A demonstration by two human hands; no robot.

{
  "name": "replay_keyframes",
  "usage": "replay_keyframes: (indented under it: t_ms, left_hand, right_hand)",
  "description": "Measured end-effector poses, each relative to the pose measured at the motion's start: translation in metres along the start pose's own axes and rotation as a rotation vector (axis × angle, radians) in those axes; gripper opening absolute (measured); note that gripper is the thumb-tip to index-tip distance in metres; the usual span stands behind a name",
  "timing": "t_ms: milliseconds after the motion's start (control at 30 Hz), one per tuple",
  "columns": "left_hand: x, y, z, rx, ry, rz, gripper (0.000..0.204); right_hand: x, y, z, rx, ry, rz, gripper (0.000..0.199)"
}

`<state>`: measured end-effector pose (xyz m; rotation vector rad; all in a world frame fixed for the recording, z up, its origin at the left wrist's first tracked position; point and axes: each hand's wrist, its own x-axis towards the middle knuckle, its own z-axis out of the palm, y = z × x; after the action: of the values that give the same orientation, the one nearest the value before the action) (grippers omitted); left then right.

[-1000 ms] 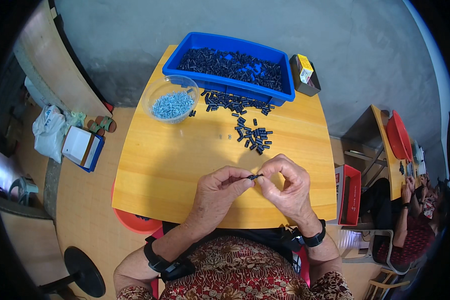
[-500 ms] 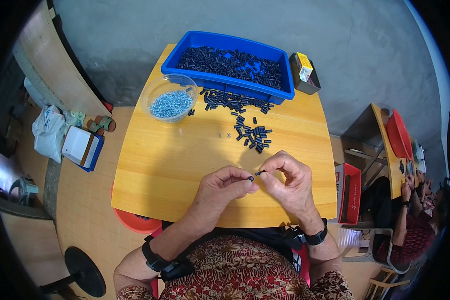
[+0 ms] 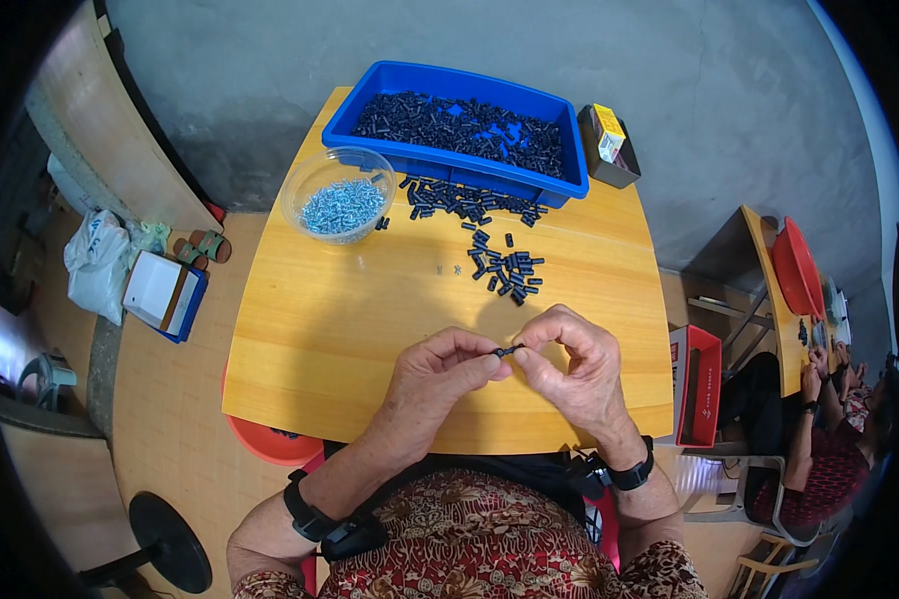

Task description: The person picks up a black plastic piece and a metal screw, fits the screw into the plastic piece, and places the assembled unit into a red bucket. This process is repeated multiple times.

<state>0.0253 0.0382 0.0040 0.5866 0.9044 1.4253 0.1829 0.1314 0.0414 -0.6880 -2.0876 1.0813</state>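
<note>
Near the front of the wooden table, my left hand (image 3: 440, 376) pinches a small black cylindrical piece (image 3: 498, 352) between thumb and forefinger. My right hand (image 3: 575, 369) pinches a second small dark piece (image 3: 515, 348), whose end meets the first one; its exact kind is too small to make out. Beyond my hands lies a loose pile of short black cylindrical pieces (image 3: 509, 270). A clear round tub (image 3: 292, 205) holding many small silvery screw-like parts (image 3: 342, 208) stands at the back left. Behind is a blue bin (image 3: 440, 165) full of black pieces.
A dark box (image 3: 619, 172) with a yellow carton (image 3: 607, 128) stands right of the bin. More black pieces (image 3: 459, 198) lie before it. A red basin (image 3: 270, 444) sits below the table's left edge, a red crate (image 3: 706, 384) to its right. Another person (image 3: 819, 449) sits at a table far right.
My hands have come together, and the two small pieces, apart before, now touch end to end. The bin, tub and pile have stayed in place.
</note>
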Motion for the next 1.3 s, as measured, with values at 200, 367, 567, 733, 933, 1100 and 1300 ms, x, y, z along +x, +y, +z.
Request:
replay_keyframes:
  t_ms: [200, 367, 567, 733, 933, 1100, 1300]
  left_hand:
    - [0.000, 0.000, 0.002, 0.036, 0.009, 0.035, 0.014]
    - [0.000, -0.001, 0.002, 0.055, 0.018, 0.054, 0.013]
    - [0.000, -0.003, 0.000, 0.135, 0.032, 0.074, 0.013]
    - [0.001, -0.005, 0.000, 0.167, 0.046, 0.100, 0.011]
    - [0.001, -0.007, 0.000, 0.202, 0.043, 0.137, 0.011]
    - [0.002, -0.009, 0.001, 0.239, 0.066, 0.142, 0.011]
    - [0.002, -0.011, 0.002, 0.293, 0.077, 0.138, 0.011]
  right_hand:
    - [0.000, 0.001, 0.000, 0.010, -0.009, -0.009, 0.009]
    - [0.000, -0.001, 0.000, -0.024, -0.018, -0.014, 0.009]
    - [-0.001, -0.003, 0.001, -0.071, -0.022, -0.055, 0.009]
    - [-0.002, -0.002, 0.004, -0.127, -0.002, -0.108, 0.010]
    - [-0.002, 0.000, 0.006, -0.167, 0.002, -0.152, 0.010]
    - [-0.002, 0.001, 0.006, -0.136, 0.011, -0.123, 0.009]
    - [-0.004, 0.002, 0.009, -0.196, 0.036, -0.169, 0.008]
